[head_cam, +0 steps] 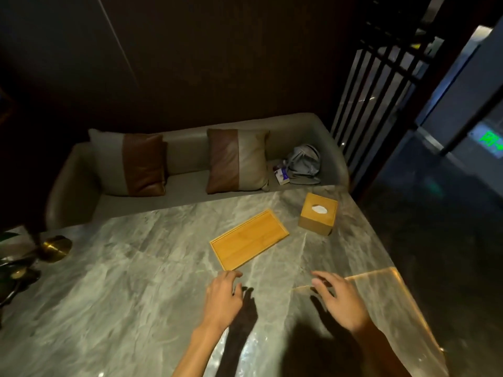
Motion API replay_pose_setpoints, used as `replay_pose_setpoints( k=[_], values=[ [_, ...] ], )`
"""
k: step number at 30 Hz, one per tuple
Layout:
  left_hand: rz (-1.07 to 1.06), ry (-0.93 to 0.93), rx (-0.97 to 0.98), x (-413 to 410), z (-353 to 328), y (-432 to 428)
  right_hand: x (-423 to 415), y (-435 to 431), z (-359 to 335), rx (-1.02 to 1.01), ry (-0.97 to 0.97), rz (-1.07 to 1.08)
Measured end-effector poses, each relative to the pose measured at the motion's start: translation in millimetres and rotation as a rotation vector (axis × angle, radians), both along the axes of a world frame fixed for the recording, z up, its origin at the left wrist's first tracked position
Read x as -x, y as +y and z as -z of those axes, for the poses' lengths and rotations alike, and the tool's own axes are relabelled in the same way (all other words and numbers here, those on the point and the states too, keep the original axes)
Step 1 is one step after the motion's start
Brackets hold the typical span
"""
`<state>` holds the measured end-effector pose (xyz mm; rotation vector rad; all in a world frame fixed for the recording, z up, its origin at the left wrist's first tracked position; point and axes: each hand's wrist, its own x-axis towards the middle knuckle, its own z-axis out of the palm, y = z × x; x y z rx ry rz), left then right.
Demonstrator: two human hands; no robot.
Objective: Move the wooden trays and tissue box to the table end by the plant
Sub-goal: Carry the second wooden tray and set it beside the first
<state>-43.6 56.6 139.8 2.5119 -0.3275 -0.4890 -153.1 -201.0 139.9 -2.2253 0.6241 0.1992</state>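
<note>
A flat rectangular wooden tray [249,238] lies at an angle on the grey marble table [130,281]. Beyond it to the right stands a cube-shaped wooden tissue box [318,213] with white tissue poking from its top. My left hand [223,297] hovers just short of the tray's near corner, fingers apart and empty. My right hand [337,300] is spread over the table near the right edge, holding nothing. At the far left table end are dark plant leaves [11,263] and a brass base [55,248].
A grey sofa [190,164] with two brown-and-grey cushions runs along the table's far side, with a grey bag [303,161] on its right seat. An amber light patch [381,295] marks the table's right corner. Dark floor lies to the right.
</note>
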Motion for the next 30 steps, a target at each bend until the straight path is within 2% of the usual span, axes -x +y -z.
replay_pose_setpoints(
  k=[6,13,21,25,28,30],
  values=[
    [-0.076,0.087,-0.052,-30.7,21.2,-12.2,-35.5,-16.3,23.9,-0.034,0.096,-0.025],
    [-0.371,0.291,0.027,-88.8,66.4,-5.8,-129.2,-22.0,52.9,-0.107,0.242,-0.124],
    [-0.601,0.432,-0.026,-120.0,124.9,0.1,-227.3,-13.2,85.3,-0.073,0.355,-0.127],
    [-0.645,0.564,0.016,-122.7,139.5,2.8,-250.3,-7.1,105.1,-0.060,0.409,-0.076],
    [-0.591,0.684,0.103,-118.0,141.3,6.0,-254.3,-1.1,119.3,-0.217,0.415,0.050],
    [-0.547,0.727,0.161,-112.5,139.0,7.4,-251.9,2.5,126.8,-0.246,0.405,0.106]
  ],
)
